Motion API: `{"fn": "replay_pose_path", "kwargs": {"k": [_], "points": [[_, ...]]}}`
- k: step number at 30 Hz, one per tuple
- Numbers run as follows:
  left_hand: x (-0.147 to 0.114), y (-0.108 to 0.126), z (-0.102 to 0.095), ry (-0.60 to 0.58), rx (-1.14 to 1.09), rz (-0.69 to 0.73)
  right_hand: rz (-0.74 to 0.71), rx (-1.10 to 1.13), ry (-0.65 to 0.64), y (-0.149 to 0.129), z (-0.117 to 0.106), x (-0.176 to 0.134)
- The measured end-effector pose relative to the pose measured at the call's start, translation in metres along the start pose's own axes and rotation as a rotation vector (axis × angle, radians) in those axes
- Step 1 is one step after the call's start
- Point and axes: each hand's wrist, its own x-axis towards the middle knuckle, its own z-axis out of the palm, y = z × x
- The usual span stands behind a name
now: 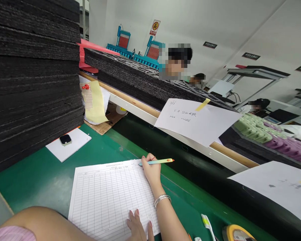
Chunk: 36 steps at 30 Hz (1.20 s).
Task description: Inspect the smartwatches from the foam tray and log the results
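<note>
A printed form [107, 201] with a ruled grid lies on the green work surface, with some handwriting along its top. My right hand [151, 170], with silver bangles at the wrist, is closed around a pale blue and yellow pen [163, 161]. The pen's tip is at the form's upper right corner. Lower down, my left hand [136, 225] rests on the form with its fingers apart, holding nothing. Part of that hand is cut off by the bottom edge of the view.
A tall stack of black foam sheets [35, 73] stands at left, near a smartwatch [65, 140] on white paper. A toothbrush [208, 226] and a tape roll [237, 233] lie at lower right. Handwritten sheets [195, 122] hang from the shelf edge. Other people sit beyond.
</note>
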Motion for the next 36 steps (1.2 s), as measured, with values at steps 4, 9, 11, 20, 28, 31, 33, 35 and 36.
{"fn": "replay_pose_path", "kwargs": {"k": [4,9,11,20,28,31,33,35,36], "points": [[-0.001,-0.003,0.003,0.034,0.048,0.031,0.0,-0.014,-0.005,-0.002,-0.001,0.0],[-0.001,-0.001,0.0,-0.003,0.0,0.027,0.023,-0.032,-0.021,-0.004,-0.002,0.0],[0.0,0.0,-0.002,-0.025,-0.022,0.018,0.031,-0.035,-0.024,-0.005,-0.003,0.0],[-0.004,-0.001,0.005,0.03,0.136,0.097,0.006,-0.03,-0.024,-0.006,-0.003,0.0],[-0.003,-0.003,0.002,0.049,-0.069,0.099,-0.012,-0.012,0.026,-0.004,-0.001,-0.001],[-0.001,-0.002,-0.009,-0.067,-0.359,-0.001,-0.005,-0.014,0.024,-0.004,-0.001,0.0],[0.0,-0.001,-0.013,-0.107,-0.388,-0.022,-0.003,-0.018,0.016,-0.005,-0.002,0.0],[0.001,0.0,-0.013,-0.11,-0.311,0.008,-0.004,-0.022,0.008,-0.005,-0.002,0.0],[0.001,0.0,-0.012,-0.102,-0.255,0.037,-0.004,-0.022,0.004,-0.005,-0.002,0.0]]}}
